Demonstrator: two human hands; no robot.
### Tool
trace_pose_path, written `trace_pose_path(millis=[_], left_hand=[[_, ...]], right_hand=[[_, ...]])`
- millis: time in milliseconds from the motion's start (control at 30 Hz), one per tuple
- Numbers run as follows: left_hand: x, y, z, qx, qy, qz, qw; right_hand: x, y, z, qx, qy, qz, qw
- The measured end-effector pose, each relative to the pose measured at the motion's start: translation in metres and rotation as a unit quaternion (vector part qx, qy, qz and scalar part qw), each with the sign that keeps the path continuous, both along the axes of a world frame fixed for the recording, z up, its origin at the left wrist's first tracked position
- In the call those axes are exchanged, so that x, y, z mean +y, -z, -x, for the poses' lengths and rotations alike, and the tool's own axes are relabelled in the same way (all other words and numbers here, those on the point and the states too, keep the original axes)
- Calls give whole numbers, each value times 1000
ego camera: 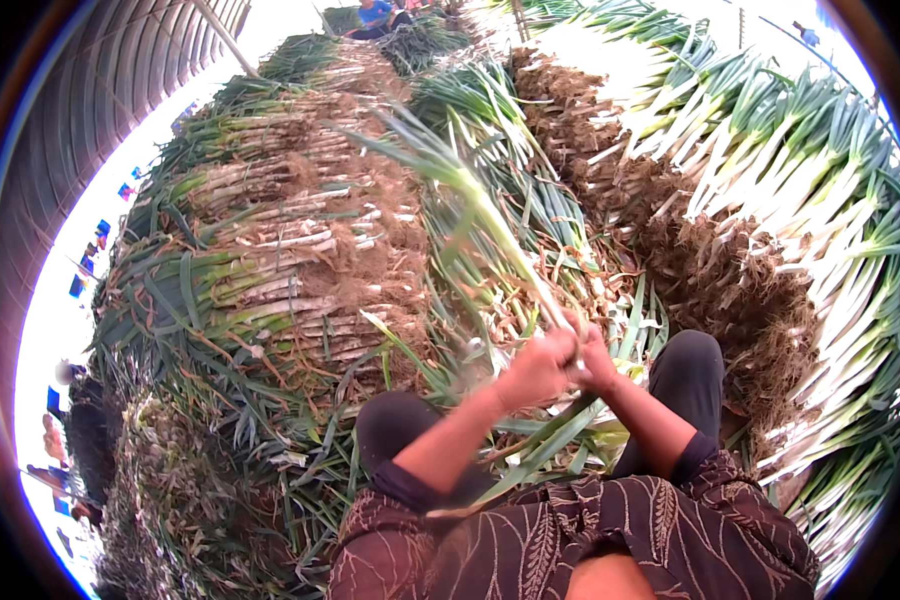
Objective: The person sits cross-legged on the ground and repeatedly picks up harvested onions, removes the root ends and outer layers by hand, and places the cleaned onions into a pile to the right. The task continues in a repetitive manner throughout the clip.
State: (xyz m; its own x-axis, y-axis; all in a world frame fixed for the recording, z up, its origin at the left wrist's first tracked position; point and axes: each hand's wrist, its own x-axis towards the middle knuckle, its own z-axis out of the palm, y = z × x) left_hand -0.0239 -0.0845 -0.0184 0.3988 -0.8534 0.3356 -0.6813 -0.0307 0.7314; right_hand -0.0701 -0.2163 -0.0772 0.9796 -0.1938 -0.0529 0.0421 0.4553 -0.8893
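My left hand (536, 367) is closed around the lower white stem of a long green onion (491, 214). Its leafy top, a little blurred, points up and away to the left. Pressed up beside it, my right hand (595, 358) has its fingers curled at the stem's base; exactly what they pinch is partly hidden. Loose green leaves (551, 442) trail below both hands, between my knees. Peeled leaves and dry brown skins (615, 300) litter the ground just beyond the hands.
To the left lies a long heap of unpeeled onions (300, 247), roots facing inward. Along the right runs a row of cleaner, white-stemmed onions (750, 180) with brown roots (727, 292). Another person (376, 15) sits at the far end. A curved shed roof (97, 97) rises at left.
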Motion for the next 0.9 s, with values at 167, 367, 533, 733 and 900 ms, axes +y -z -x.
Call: trace_pose_path(millis=[167, 367, 533, 733, 900], left_hand=[[17, -35, 20, 130, 108, -122, 978], [21, -35, -99, 328, -323, 82, 884], [-2, -37, -112, 536, -281, 372, 703], [14, -36, -119, 402, -424, 467, 664], [33, -35, -125, 400, -425, 478, 656]], right_hand=[[-27, -30, -10, 15, -45, -59, 997], [-15, -17, 18, 18, -237, -367, 899], [-3, -24, 38, 65, -341, -441, 828], [6, -20, 39, 122, -361, -392, 837], [3, -15, 40, 129, -389, -389, 825]])
